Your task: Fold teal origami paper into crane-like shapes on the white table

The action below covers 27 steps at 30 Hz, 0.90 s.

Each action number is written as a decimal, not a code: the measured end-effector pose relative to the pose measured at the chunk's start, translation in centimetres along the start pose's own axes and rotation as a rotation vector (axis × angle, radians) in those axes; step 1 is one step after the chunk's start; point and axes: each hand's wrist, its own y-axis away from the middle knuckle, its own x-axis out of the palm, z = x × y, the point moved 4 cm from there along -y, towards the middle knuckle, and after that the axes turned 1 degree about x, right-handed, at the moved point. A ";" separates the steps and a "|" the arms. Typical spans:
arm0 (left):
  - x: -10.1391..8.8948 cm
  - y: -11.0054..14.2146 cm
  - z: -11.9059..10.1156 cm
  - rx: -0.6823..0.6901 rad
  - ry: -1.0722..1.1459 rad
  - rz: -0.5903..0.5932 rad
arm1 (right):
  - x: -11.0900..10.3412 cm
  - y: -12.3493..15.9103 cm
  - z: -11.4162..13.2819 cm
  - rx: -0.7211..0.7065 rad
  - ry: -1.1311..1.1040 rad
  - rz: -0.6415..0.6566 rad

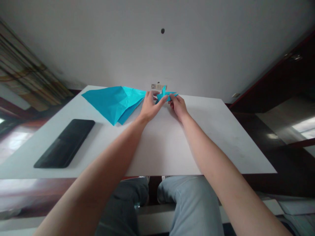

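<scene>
Between my hands, near the far edge of the white table [172, 144], is a small folded blue paper figure [162, 95] with one narrow flap pointing up. My left hand [151, 104] has its thumb on the near side of the figure, with the fingers bent behind it and partly hidden. My right hand [177, 105] pinches the figure's right end between thumb and fingers. A larger blue paper sheet [110, 100], creased and partly folded, lies just left of my left hand.
A black phone-like slab [65, 144] lies on the table's left side. Behind the far edge stands a pale wall [157, 55] with sockets [158, 87] low on it. Striped curtains [27, 62] hang at the left; a dark door [278, 72] is at the right.
</scene>
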 end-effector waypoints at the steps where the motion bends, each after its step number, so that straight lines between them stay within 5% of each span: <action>1: -0.1 -0.1 0.1 -0.007 0.007 -0.028 | -0.1 -0.1 0.0 0.008 -0.017 -0.030; 4: -0.3 -0.4 0.4 -0.042 0.022 -0.079 | -0.3 0.0 0.1 0.005 -0.052 -0.079; 12: 1.1 -0.3 0.7 -0.116 0.116 0.165 | 0.1 0.4 0.6 -0.067 0.060 0.047; 16: 1.0 -0.3 0.7 -0.115 0.125 0.145 | 0.3 0.4 0.2 -0.072 0.166 0.132; 21: 0.8 -0.9 1.0 -0.169 0.256 0.099 | 0.1 0.2 0.0 -0.019 0.023 0.022; 27: 1.1 -1.1 1.7 -0.243 0.348 0.042 | 0.5 0.6 0.4 0.018 -0.015 0.070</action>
